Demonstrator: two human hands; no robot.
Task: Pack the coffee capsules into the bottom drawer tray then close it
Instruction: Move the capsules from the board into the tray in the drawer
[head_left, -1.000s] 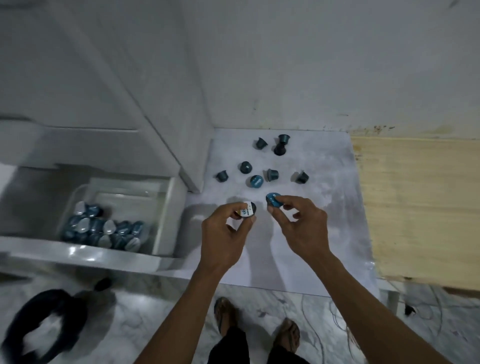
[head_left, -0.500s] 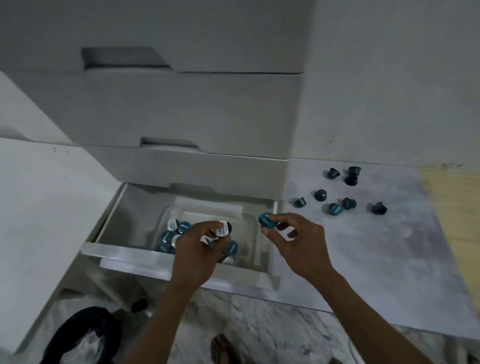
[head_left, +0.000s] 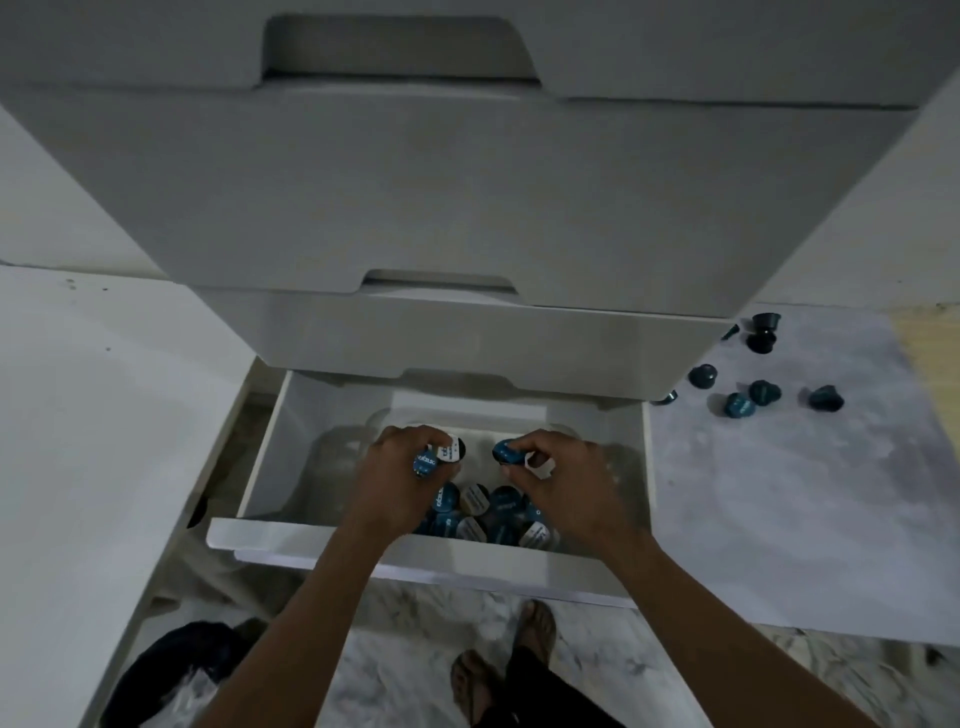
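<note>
Blue capsules pinched in my left hand (head_left: 410, 467) and right hand (head_left: 558, 475), both directly over the clear tray (head_left: 337, 457) in the open bottom drawer (head_left: 415, 543), pile (head_left: 483, 512) straight below, more capsules (head_left: 737, 402) on the counter (head_left: 779, 519) nearer my right.

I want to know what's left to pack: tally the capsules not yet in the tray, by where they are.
On the marble surface: 8 capsules, two half hidden by the cabinet
In the left hand: 2
In the right hand: 1 sure; a white bit beside it is unclear
Total: 11
</note>
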